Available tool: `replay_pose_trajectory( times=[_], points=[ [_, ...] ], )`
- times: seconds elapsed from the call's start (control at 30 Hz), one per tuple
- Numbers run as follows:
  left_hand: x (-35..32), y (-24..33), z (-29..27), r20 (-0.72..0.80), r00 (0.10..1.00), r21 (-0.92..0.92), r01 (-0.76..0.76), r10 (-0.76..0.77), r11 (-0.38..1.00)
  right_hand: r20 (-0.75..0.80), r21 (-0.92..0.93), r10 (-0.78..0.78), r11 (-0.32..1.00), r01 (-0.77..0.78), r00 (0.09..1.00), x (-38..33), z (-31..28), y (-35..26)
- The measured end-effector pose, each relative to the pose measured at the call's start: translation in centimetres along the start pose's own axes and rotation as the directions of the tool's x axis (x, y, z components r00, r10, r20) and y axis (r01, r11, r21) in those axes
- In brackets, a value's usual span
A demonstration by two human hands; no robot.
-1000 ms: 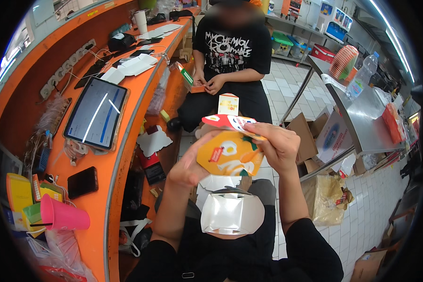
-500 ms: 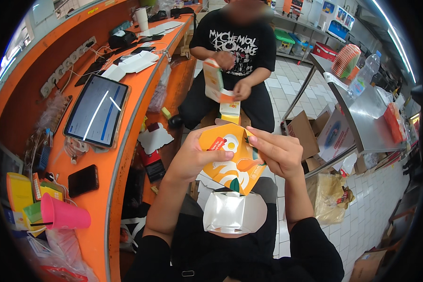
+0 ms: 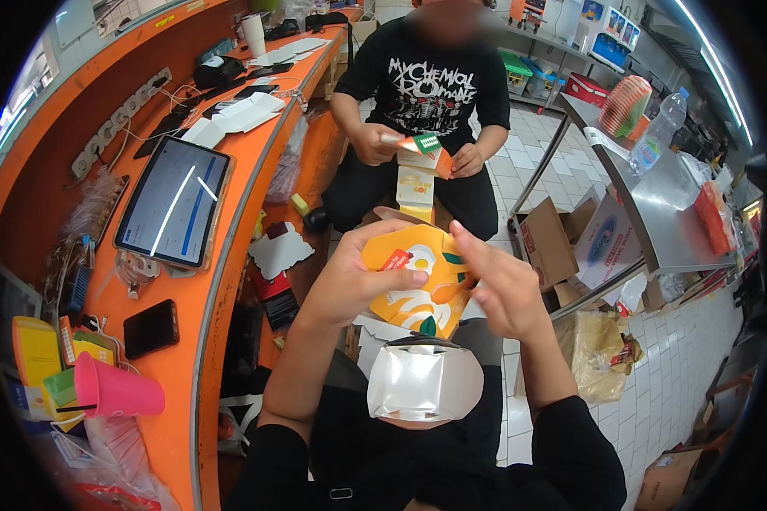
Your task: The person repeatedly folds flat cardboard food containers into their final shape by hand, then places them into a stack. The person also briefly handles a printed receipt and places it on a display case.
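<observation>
1. Long orange bench (image 3: 192, 300), left side; curves with the lens.
2. Seated co-worker in a black printed T-shirt (image 3: 430, 85), opposite; both hands on a green, orange and white card carton (image 3: 424, 152).
3. Steel-topped bench (image 3: 643, 209), right; clear plastic bottle (image 3: 659, 136) standing on it, tilted by the lens.
4. Open brown cardboard box (image 3: 547, 243) on the tiled floor, beside that steel bench.
5. Black-framed tablet (image 3: 175, 200), screen lit (two bright reflections across it), on the orange bench.
6. Open carton, shiny white inside (image 3: 411, 383), above the wearer's lap, mouth upward.
7. Orange-yellow card carton with printed egg (image 3: 435, 277), held up between the hands, just beyond the white one.
8. Left hand (image 3: 341, 277): closed on its left side, thumb across the front, other fingers behind.
9. Right hand (image 3: 510, 294): fingers straight, thumb spread away, at its right edge; cannot tell how firmly they touch.
10. Bright pink cup (image 3: 121, 385), on the orange bench.
11. Black phone (image 3: 151, 329), flat, near the cup.
</observation>
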State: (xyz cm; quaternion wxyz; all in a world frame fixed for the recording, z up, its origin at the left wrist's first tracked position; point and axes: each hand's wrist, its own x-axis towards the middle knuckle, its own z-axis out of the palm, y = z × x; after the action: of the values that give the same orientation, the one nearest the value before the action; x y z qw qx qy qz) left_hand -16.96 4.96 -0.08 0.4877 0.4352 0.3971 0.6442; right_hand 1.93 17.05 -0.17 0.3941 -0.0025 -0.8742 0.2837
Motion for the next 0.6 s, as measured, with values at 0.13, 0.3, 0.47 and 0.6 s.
replay_pose_trajectory(
  times=[0.13,0.3,0.47,0.6],
  points=[
    [0.0,0.0,0.4,0.127,0.991,0.197,-0.056,0.031,0.979,0.092,0.425,0.202,0.877,-0.222,0.975,-0.3,-0.4,1.4],
    [0.2,0.9,0.5,0.123,0.992,0.155,0.021,-0.040,0.988,0.059,0.329,0.166,0.928,-0.177,0.984,-0.9,0.2,2.0],
    [1.1,2.2,2.2,0.488,0.872,0.479,-0.311,0.046,0.821,0.317,0.664,0.256,0.628,-0.406,0.913,-0.5,-0.4,1.8],
    [-0.1,3.4,4.2,0.394,0.867,0.712,-0.498,0.306,0.495,0.221,0.355,0.222,0.889,-0.290,0.950,-0.5,-1.7,0.5]
  ],
)
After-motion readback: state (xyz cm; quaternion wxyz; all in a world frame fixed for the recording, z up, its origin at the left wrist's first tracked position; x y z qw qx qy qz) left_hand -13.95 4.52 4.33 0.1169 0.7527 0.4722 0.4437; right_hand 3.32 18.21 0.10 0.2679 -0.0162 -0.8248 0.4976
